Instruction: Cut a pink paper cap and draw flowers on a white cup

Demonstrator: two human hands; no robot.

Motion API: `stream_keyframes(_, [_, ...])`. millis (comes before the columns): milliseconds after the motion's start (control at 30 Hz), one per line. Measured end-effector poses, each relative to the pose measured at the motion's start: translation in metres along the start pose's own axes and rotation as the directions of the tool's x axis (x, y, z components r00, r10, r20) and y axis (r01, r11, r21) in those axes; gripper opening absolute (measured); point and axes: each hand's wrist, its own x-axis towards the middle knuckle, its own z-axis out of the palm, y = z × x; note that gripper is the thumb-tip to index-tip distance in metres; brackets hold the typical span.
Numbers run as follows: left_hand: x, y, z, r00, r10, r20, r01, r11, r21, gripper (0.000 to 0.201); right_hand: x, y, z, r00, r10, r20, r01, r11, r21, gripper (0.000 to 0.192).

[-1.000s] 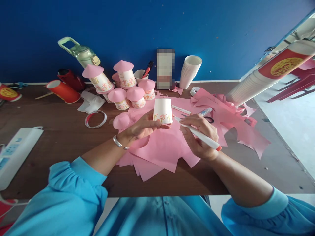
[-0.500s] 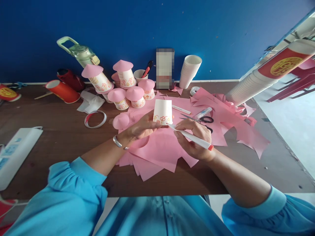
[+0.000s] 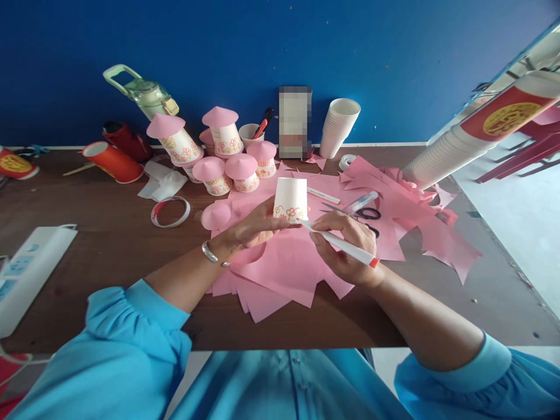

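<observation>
My left hand (image 3: 258,226) is closed around the lower left side of a white paper cup (image 3: 290,193), held upside down. Red and yellow flower doodles run along the cup near its rim. In my right hand (image 3: 347,244) is a white marker (image 3: 343,245) with a red end, its tip at the cup's lower right edge. Beneath both hands lie sheets of pink paper (image 3: 284,265). Just right of the cup, a second white marker (image 3: 324,195) and black-handled scissors (image 3: 367,213) rest on the paper.
Decorated cups with pink cone tops (image 3: 242,168) stand at the back left. A roll of tape (image 3: 170,212) lies left of my hands. A cup stack (image 3: 339,128) and a phone (image 3: 294,122) stand by the blue wall. Pink offcuts (image 3: 420,216) spread rightward; a power strip (image 3: 35,274) lies far left.
The marker tip stays by the cup's lower edge, and a bit more red line seems to show there. The whole view has shifted very slightly; both hands keep their grip.
</observation>
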Motion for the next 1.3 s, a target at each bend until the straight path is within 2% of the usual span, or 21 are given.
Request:
stream_keyframes(333, [0.001, 0.007, 0.008, 1.000, -0.006, -0.007, 0.006, 1.000, -0.026, 0.039, 0.000, 0.000, -0.001, 1.000, 0.010, 0.012, -0.009, 1.000, -0.002, 0.013])
stream_keyframes(533, [0.000, -0.001, 0.000, 0.999, 0.031, 0.031, -0.030, 0.999, -0.039, 0.042, 0.002, -0.001, -0.003, 0.999, 0.016, 0.048, -0.015, 1.000, -0.009, 0.011])
stream_keyframes(633, [0.000, -0.003, -0.002, 1.000, 0.007, 0.019, -0.006, 0.999, -0.041, 0.043, 0.002, -0.001, -0.004, 0.998, 0.016, 0.058, -0.015, 1.000, -0.019, 0.010])
stream_keyframes(767, [0.002, 0.006, 0.007, 1.000, 0.002, 0.002, -0.002, 1.000, -0.028, 0.048, 0.002, -0.001, -0.003, 0.999, 0.007, 0.037, -0.006, 1.000, -0.017, 0.011])
stream_keyframes(967, [0.006, 0.021, 0.022, 0.997, -0.071, -0.027, 0.070, 0.997, -0.013, 0.052, 0.001, 0.000, -0.002, 1.000, 0.006, 0.020, -0.005, 1.000, -0.027, 0.011])
stream_keyframes(1300, [0.005, 0.019, 0.020, 0.998, -0.063, -0.026, 0.063, 0.998, -0.020, 0.045, 0.002, -0.001, -0.003, 1.000, 0.022, 0.015, -0.022, 0.998, -0.051, 0.012])
